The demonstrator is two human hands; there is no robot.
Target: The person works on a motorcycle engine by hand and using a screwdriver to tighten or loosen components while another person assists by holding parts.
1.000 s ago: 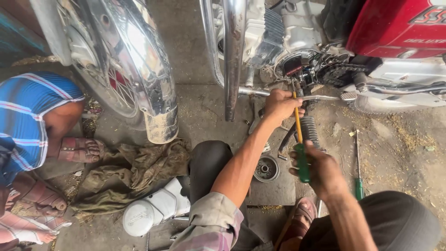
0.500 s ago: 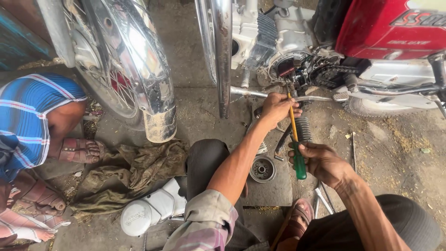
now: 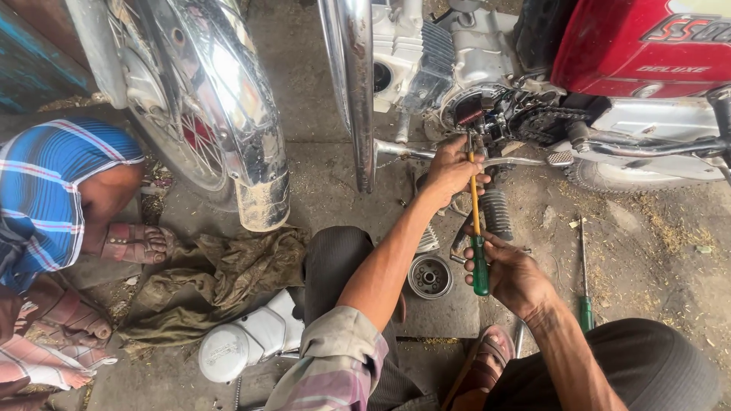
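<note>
My right hand (image 3: 512, 272) grips the green handle of a long screwdriver (image 3: 477, 228) with a yellow shaft. Its tip reaches up into the open side of the motorcycle engine (image 3: 487, 114), beside the chain and sprocket. My left hand (image 3: 449, 169) is closed around the upper shaft near the tip, steadying it just below the engine opening. Both forearms stretch forward from my lap.
A round metal part (image 3: 430, 275) lies on the ground by my knee, a second green-handled screwdriver (image 3: 585, 281) to the right. A white engine cover (image 3: 244, 342) and dirty rag (image 3: 221, 281) lie left. Another person in a blue striped shirt (image 3: 53, 190) crouches beside a chrome-fendered wheel (image 3: 221, 129).
The view has shifted slightly; both hands stay on the screwdriver, its tip still at the engine opening. My right hand has turned a little on the handle.
</note>
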